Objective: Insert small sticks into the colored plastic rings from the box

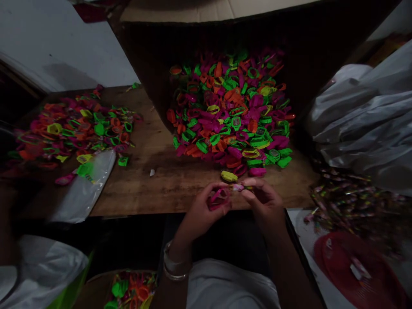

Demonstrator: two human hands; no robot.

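My left hand (206, 209) is closed around a pink plastic toy watch (219, 198) at the table's front edge. Between the fingertips of both hands lies a small wrapped candy (237, 187), its twisted end pinched by my right hand (265, 199). A yellow toy watch (229, 176) rests on the wood just beyond my fingers. Behind it, a big heap of green, orange, pink and yellow toy watches (236, 122) spills out of a cardboard box (225, 12) lying on its side.
Another pile of toy watches (77, 128) lies at the left, with a clear plastic bag (86, 193) before it. Many wrapped candies (354, 206) are heaped at the right, near a red basin-like object (357, 270). A box of toys (135, 292) stands below. Part of another person (41, 270) shows at left.
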